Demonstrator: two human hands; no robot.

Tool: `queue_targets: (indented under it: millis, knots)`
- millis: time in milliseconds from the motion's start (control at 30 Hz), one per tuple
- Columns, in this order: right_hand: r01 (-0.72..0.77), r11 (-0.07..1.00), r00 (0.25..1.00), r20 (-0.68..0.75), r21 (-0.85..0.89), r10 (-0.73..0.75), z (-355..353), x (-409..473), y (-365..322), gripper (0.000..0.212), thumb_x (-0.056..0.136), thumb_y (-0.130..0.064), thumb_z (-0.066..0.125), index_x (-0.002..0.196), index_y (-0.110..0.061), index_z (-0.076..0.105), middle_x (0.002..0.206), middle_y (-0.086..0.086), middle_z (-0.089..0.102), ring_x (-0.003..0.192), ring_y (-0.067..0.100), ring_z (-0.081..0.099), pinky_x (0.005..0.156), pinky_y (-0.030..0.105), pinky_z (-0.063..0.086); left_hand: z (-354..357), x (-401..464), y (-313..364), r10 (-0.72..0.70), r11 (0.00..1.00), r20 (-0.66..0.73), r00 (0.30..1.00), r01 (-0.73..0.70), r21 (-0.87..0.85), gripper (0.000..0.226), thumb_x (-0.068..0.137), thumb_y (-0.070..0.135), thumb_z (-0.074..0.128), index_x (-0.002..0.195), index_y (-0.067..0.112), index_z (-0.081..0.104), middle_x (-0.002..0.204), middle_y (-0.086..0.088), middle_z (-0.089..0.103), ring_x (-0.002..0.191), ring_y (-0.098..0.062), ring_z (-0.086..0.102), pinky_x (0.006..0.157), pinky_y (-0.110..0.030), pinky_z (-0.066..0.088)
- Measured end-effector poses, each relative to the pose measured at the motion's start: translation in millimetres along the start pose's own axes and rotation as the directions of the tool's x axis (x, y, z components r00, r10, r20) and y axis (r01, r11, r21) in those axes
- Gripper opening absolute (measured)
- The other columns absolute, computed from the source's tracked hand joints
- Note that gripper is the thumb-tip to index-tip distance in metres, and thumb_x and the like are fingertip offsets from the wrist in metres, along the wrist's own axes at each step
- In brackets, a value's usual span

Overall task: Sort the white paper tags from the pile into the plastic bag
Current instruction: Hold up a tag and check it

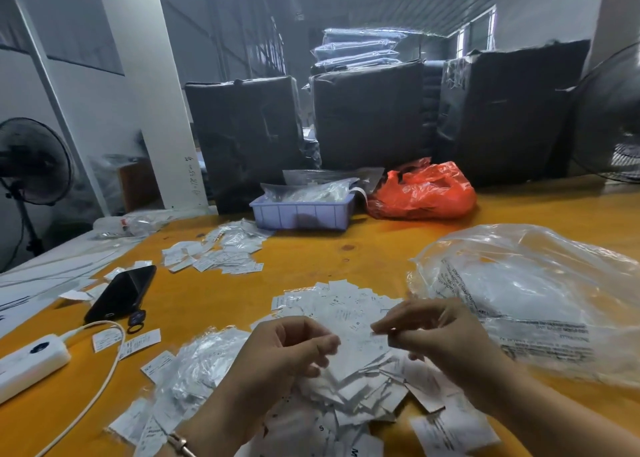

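Nearest you, the pile [349, 387] of white tags sprawls across the near edge of the worktop [346, 245], under and around both wrists. Just above it, your left hand [277, 352] has its fingers curled toward the palm; whether they pinch a tag you cannot tell from here. Your right hand [433, 332] pinches the right edge of one tag [360, 349], which hangs between the two hands, its long axis running down and to the left. The clear bag [526, 294] lies to the right of that hand and a little farther off, touching the pile's right fringe, so the right hand is the nearer one; the move looks like a short carry rightward. Where the bag's mouth opens is hard to make out. Farther left lie a phone [121, 292] and a smaller heap of tags [221, 252].
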State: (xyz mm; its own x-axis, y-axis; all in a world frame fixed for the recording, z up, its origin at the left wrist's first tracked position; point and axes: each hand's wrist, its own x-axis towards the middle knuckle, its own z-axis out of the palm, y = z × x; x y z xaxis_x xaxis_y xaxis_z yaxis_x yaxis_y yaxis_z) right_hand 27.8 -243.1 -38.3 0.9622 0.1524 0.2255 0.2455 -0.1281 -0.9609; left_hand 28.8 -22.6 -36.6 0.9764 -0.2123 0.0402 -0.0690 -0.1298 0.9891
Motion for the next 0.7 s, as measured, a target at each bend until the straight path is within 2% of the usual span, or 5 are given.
queue_targets:
  millis: [133, 333, 400, 533, 700]
  knots:
    - [-0.167, 0.960, 0.985, -0.001, 0.224, 0.172, -4.9, 5.5, 3.0, 0.036, 0.085, 0.010, 0.054, 0.074, -0.013, 0.079, 0.081, 0.011, 0.073, 0.069, 0.015, 0.061, 0.056, 0.021, 0.048, 0.4, -1.7, 1.8, 0.015, 0.999, 0.008, 1.000, -0.015, -0.030, 0.002, 0.081, 0.008, 0.075, 0.079, 0.008, 0.076, 0.074, -0.008, 0.070, 0.065, -0.015, 0.065, 0.060, -0.022, 0.053]
    - [-0.147, 0.859, 0.989, 0.078, 0.490, 0.124, -9.8, 8.9, -0.7, 0.019, 0.073, -0.011, 0.065, 0.085, -0.002, 0.077, 0.093, 0.017, 0.073, 0.083, 0.026, 0.070, 0.066, 0.025, 0.056, 3.8, -5.2, 0.5, 0.092, 0.996, 0.032, 0.995, -0.093, 0.013, 0.015, 0.082, -0.001, 0.074, 0.073, 0.011, 0.072, 0.079, -0.017, 0.075, 0.068, -0.025, 0.072, 0.058, -0.026, 0.055]
    - [-0.109, 0.892, 0.994, 0.042, 0.440, 0.100, -8.8, 7.9, -4.9, 0.021, 0.067, -0.010, 0.075, 0.087, -0.007, 0.077, 0.092, 0.016, 0.073, 0.083, 0.026, 0.068, 0.070, 0.028, 0.054, 5.8, -5.0, -1.5, 0.161, 0.982, 0.037, 0.986, -0.164, 0.096, 0.015, 0.082, 0.000, 0.076, 0.075, 0.012, 0.071, 0.076, -0.014, 0.075, 0.068, -0.026, 0.073, 0.060, -0.028, 0.056]
    - [0.013, 0.927, 0.999, -0.049, 0.375, 0.006, -2.7, 2.2, -12.8, 0.052, 0.056, -0.004, 0.075, 0.105, -0.022, 0.073, 0.084, 0.007, 0.073, 0.069, 0.017, 0.067, 0.052, 0.020, 0.049, 7.9, -6.1, -3.1, 0.294, 0.932, 0.048, 0.955, -0.298, 0.206, 0.017, 0.076, 0.005, 0.083, 0.077, 0.016, 0.070, 0.073, -0.008, 0.073, 0.069, -0.023, 0.073, 0.069, -0.028, 0.058]
    - [0.186, 0.962, 0.980, -0.111, 0.201, -0.166, 3.5, -4.5, -15.7, 0.051, 0.075, 0.014, 0.068, 0.111, -0.021, 0.066, 0.090, 0.012, 0.072, 0.080, 0.023, 0.071, 0.062, 0.024, 0.056, 7.3, -7.8, -4.0, 0.360, 0.904, 0.054, 0.931, -0.363, 0.224, 0.021, 0.073, 0.008, 0.086, 0.083, 0.017, 0.070, 0.077, -0.005, 0.074, 0.072, -0.017, 0.072, 0.069, -0.022, 0.055]
